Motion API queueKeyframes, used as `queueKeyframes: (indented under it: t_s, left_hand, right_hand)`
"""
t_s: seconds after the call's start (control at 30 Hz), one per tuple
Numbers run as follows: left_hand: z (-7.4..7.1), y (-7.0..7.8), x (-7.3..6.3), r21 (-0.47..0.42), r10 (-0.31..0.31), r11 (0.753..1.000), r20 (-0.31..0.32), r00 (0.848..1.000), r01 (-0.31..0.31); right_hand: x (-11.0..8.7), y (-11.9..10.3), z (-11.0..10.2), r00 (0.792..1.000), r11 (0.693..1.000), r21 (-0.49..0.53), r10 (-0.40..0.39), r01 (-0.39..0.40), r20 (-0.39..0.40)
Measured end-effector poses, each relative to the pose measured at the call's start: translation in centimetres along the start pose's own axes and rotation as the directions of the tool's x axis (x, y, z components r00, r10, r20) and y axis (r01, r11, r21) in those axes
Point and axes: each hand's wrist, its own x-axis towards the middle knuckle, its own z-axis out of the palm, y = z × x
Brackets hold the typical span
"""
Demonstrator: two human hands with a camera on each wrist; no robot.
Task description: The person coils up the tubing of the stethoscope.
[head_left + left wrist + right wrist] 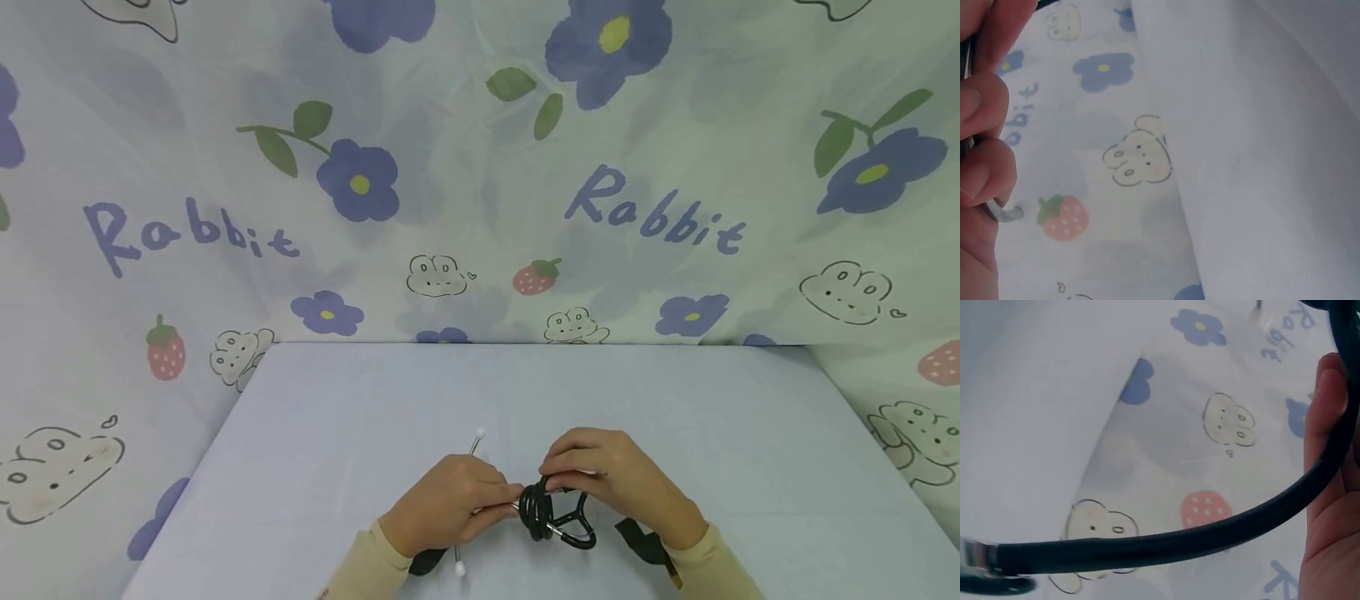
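A stethoscope with black tubing point(536, 510) is held between both hands over the near part of the table. The tubing is wound in several turns, and a loop of it hangs out to the right. My left hand point(468, 498) grips its metal ear tubes, whose white ear tips point(480, 434) stick out above and below the hand. In the left wrist view, curled fingers point(985, 103) lie over the metal, with a pale ear tip point(1009, 214) beyond. My right hand point(611, 471) pinches the tubing at the top of the coil. A dark tube point(1166, 547) with a metal joint curves across the right wrist view.
A white table point(375, 400) lies under the hands. Behind it and at both sides hangs a pale curtain point(465, 183) printed with blue flowers, strawberries, rabbits and lettering. Dark straps point(643, 543) show by both wrists.
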Motion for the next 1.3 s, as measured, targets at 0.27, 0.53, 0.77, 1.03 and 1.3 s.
queueKeyframes:
  t_s: [0.27, 0.53, 0.77, 1.03, 1.3]
  left_hand:
    - [-0.2, 0.0, 0.2, -0.019, 0.050, 0.999, -0.051, 0.997, -0.051]
    - [-0.2, 0.0, 0.2, -0.031, 0.008, 0.999, -0.142, 0.990, -0.012]
    - [-0.1, 0.0, 0.0, -0.062, -0.054, 0.997, -0.236, 0.970, 0.041]
    - [-0.4, -0.5, -0.2, -0.066, -0.195, 0.981, -0.343, 0.919, 0.184]
    - [-0.7, -0.6, -0.3, -0.039, -0.284, 0.955, -0.402, 0.870, 0.294]
  right_hand:
    - [-0.8, 1.1, 0.1, 0.964, 0.888, 0.375, 0.254, -0.265, 0.080]
    - [-0.8, 1.4, 0.6, 0.930, 0.824, 0.451, 0.365, -0.343, 0.041]
    - [-1.1, 1.8, 1.6, 0.853, 0.682, 0.557, 0.513, -0.473, 0.097]
    - [-0.4, 1.0, 2.1, 0.717, 0.586, 0.471, 0.679, -0.659, 0.158]
    - [0.0, 0.1, 2.1, 0.663, 0.531, 0.421, 0.693, -0.736, 0.285]
